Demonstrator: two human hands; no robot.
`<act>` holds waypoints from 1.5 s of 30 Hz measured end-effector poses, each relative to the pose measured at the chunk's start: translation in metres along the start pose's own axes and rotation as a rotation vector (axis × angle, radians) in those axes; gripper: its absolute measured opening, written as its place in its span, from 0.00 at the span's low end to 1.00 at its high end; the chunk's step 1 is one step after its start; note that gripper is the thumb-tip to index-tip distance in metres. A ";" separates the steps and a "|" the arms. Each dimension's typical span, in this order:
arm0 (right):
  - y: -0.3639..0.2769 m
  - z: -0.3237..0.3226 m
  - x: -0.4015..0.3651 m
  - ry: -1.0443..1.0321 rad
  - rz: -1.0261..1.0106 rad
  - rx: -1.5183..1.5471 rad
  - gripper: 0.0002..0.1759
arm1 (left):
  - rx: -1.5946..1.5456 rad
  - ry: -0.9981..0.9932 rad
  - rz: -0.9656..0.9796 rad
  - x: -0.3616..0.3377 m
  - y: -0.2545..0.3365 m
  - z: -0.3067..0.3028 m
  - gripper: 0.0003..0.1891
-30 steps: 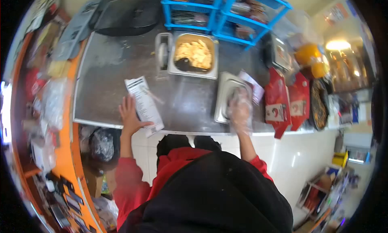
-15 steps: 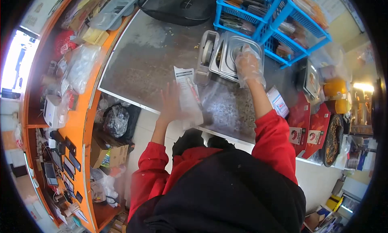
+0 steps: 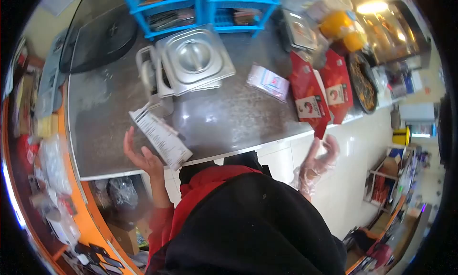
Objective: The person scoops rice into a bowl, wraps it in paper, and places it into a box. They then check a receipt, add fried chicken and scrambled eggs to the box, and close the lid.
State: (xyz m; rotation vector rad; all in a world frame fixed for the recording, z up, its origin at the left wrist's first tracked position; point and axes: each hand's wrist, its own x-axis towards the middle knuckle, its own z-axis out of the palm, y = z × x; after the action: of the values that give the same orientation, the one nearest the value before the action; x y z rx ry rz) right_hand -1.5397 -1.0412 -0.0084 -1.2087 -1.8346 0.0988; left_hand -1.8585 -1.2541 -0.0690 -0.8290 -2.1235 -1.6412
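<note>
Bare and with fingers spread, my left hand point(image 3: 146, 156) is beside a long printed paper receipt point(image 3: 161, 137) at the front edge of the metal table point(image 3: 224, 127). A clear plastic glove covers my right hand point(image 3: 318, 164), which hangs in front of the table, its fingers curved and apart with nothing in them. Just beyond it stands a red cardboard box point(image 3: 305, 86), with a second red box point(image 3: 335, 89) alongside. Farther back, a steel lid with a handle point(image 3: 194, 59) lies on the metal food pans, next to a clear tape-dispenser-like holder point(image 3: 149, 74).
Blue plastic racks point(image 3: 205, 12) with packets stand at the back. A small white-and-blue packet point(image 3: 268, 82) lies mid-table. At right are a dark pan of food point(image 3: 363, 81) and orange-yellow containers point(image 3: 339, 26). An orange counter point(image 3: 81, 194) borders the left.
My view has turned right. My gloved right hand has left the lid and drawn back to the front right of the table. My left hand stays near the receipt.
</note>
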 end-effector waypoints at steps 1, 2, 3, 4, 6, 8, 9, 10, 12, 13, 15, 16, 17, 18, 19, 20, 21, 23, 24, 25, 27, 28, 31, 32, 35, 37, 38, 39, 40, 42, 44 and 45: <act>0.013 -0.010 -0.002 0.077 0.108 -0.132 0.28 | -0.037 -0.024 0.080 -0.001 0.010 0.015 0.31; 0.022 -0.012 0.005 0.088 0.195 -0.043 0.32 | -0.076 -0.045 0.165 -0.002 0.021 0.032 0.32; 0.042 -0.010 0.005 0.053 0.224 -0.072 0.37 | -0.057 -0.152 0.191 -0.007 0.038 0.051 0.29; 0.053 -0.006 0.010 -0.011 0.213 -0.067 0.35 | -0.033 -0.261 0.216 -0.015 0.058 0.070 0.26; 0.079 0.009 0.017 -0.110 0.133 -0.031 0.28 | -0.056 -0.601 0.301 -0.038 0.089 0.117 0.22; 0.100 0.025 0.017 -0.172 0.055 0.039 0.18 | -0.138 -0.935 0.453 -0.065 0.102 0.175 0.21; 0.102 0.028 0.017 -0.211 0.049 0.081 0.14 | -0.091 -0.990 0.492 -0.078 0.107 0.205 0.21; 0.106 0.026 0.020 -0.238 0.004 0.149 0.13 | -0.040 -1.046 0.523 -0.091 0.111 0.233 0.21; 0.108 0.022 0.025 -0.265 0.035 0.325 0.08 | 0.119 -1.087 0.521 -0.105 0.106 0.275 0.22; 0.114 0.016 0.028 -0.321 0.006 0.375 0.10 | 0.221 -1.067 0.489 -0.109 0.101 0.292 0.23; 0.123 0.002 0.033 -0.433 -0.048 0.472 0.14 | 0.315 -1.069 0.303 -0.101 0.104 0.309 0.24; 0.126 -0.006 0.036 -0.484 -0.024 0.495 0.16 | 0.307 -1.023 0.230 -0.093 0.105 0.314 0.24; 0.135 -0.008 0.029 -0.485 -0.040 0.502 0.16 | 0.299 -0.976 0.149 -0.090 0.104 0.313 0.23; 0.147 -0.011 0.021 -0.495 -0.063 0.507 0.17 | 0.118 -0.931 -0.080 -0.095 0.087 0.306 0.21; 0.154 -0.016 0.016 -0.505 -0.089 0.512 0.17 | -0.062 -0.862 -0.308 -0.096 0.089 0.297 0.19; 0.157 -0.023 0.014 -0.494 -0.087 0.466 0.16 | -0.059 -0.747 -0.233 -0.104 0.097 0.289 0.23; 0.162 -0.027 0.015 -0.477 -0.055 0.511 0.16 | -0.047 -0.631 -0.157 -0.112 0.105 0.280 0.27; 0.172 -0.036 0.015 -0.434 0.020 0.593 0.15 | -0.178 -0.256 0.051 -0.142 0.157 0.271 0.33; 0.170 -0.039 0.019 -0.381 0.099 0.546 0.13 | -0.103 -0.419 0.208 -0.151 0.161 0.263 0.36; 0.170 -0.035 0.018 -0.295 0.147 0.500 0.14 | -0.031 -0.574 0.366 -0.157 0.163 0.259 0.39; 0.171 -0.022 0.018 -0.123 0.221 0.405 0.15 | 0.261 -0.614 0.554 -0.147 0.171 0.286 0.39; 0.170 -0.023 0.025 -0.155 0.119 0.155 0.23 | 0.471 -0.751 0.493 -0.133 0.190 0.297 0.39; 0.154 -0.015 0.030 -0.222 0.034 -0.029 0.33 | 0.612 -0.871 0.377 -0.124 0.197 0.318 0.39; 0.150 -0.012 0.028 -0.298 0.115 -0.032 0.34 | 0.577 -0.869 0.354 -0.124 0.196 0.321 0.39; 0.145 -0.001 0.014 -0.530 0.351 -0.046 0.38 | 0.294 -0.826 0.071 -0.125 0.201 0.318 0.34; 0.148 0.011 0.008 -0.487 0.453 0.129 0.38 | 0.304 -0.991 -0.178 -0.115 0.212 0.310 0.33; 0.148 0.015 0.005 -0.511 0.569 0.251 0.38 | 0.310 -1.072 -0.300 -0.109 0.216 0.303 0.32; 0.149 0.021 0.002 -0.529 0.685 0.376 0.37 | 0.285 -1.026 -0.276 -0.111 0.210 0.294 0.31; 0.158 0.030 -0.009 -0.465 0.427 0.178 0.32 | 0.255 -0.977 -0.248 -0.117 0.198 0.285 0.30; 0.146 0.016 0.024 -0.741 0.348 -0.038 0.28 | 0.260 -0.928 -0.231 -0.131 0.173 0.259 0.27; 0.141 0.017 0.026 -0.704 0.253 -0.088 0.21 | 0.283 -1.022 -0.347 -0.132 0.164 0.224 0.24; 0.140 0.021 0.023 -0.727 0.240 -0.071 0.20 | 0.265 -1.111 -0.453 -0.129 0.164 0.212 0.23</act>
State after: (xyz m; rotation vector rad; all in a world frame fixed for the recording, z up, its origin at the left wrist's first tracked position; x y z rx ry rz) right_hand -1.4600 -0.9427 -0.0766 -1.5713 -2.3001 0.6900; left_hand -1.6366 -1.0556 -0.0785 -1.4634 -3.3802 -1.0665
